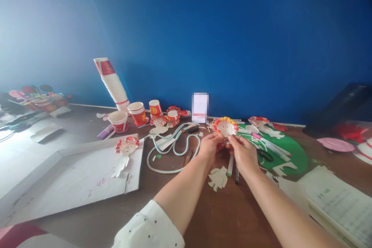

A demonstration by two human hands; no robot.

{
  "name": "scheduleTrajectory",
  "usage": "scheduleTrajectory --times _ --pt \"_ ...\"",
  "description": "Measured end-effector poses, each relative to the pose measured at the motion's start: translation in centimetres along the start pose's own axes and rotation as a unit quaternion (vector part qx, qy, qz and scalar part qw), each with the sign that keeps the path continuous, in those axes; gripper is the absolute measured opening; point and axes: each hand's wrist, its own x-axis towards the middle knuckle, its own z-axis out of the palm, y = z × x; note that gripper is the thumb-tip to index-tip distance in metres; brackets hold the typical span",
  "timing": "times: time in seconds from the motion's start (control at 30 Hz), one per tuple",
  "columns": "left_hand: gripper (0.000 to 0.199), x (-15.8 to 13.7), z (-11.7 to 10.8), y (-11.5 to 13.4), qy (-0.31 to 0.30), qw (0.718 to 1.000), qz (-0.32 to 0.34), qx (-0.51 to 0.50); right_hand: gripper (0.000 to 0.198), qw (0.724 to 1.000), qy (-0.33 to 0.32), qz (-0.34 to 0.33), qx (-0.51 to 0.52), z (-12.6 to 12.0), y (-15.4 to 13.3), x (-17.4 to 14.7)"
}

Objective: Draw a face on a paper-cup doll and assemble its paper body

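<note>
1. The left hand (209,148) and the right hand (243,153) pinch the lower edge of a fringed paper-cup disc (224,127) between thumbs and fingertips, holding it just above the tabletop clutter.
2. The disc's pale, marked centre faces back toward the wearer; its red, orange and yellow fringe fans outward. Being round, it shows no clear long axis.
3. Below the hands, on the brown table (215,217), lies a white paper cut-out (217,178), with a green-ended marker (230,166) just beside it, pointing away from the wearer.
4. Left of the left hand loops a pale-blue cord (166,171); farther left is a shallow white tray (78,174) with another fringed disc (127,145) on it.
5. Beyond that hand, to the left, a tall stack of paper cups (112,85) leans.
6. Right of the right hand are a green sheet (298,151) with a curved edge and, nearer the wearer, a printed booklet (340,201).
7. A plain blue partition (232,38) rises behind everything.
</note>
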Motion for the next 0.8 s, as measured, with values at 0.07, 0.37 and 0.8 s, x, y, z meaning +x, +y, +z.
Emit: scheduleTrajectory --times 0.07,0.37,0.8 --pt "0.020 -0.03 0.01 0.04 0.006 1.000 -0.004 -0.010 0.028 1.000 0.001 0.000 0.007 -0.01 0.00 0.05" --pt "0.022 -0.05 0.11 -0.18 0.004 1.000 0.007 0.001 0.034 1.000 -0.011 0.010 0.026 0.23 0.47 0.43" --pt "0.016 0.08 0.08 -0.29 0.005 1.000 0.009 -0.008 0.035 0.999 -0.014 0.025 0.014 0.04 0.54 0.69"
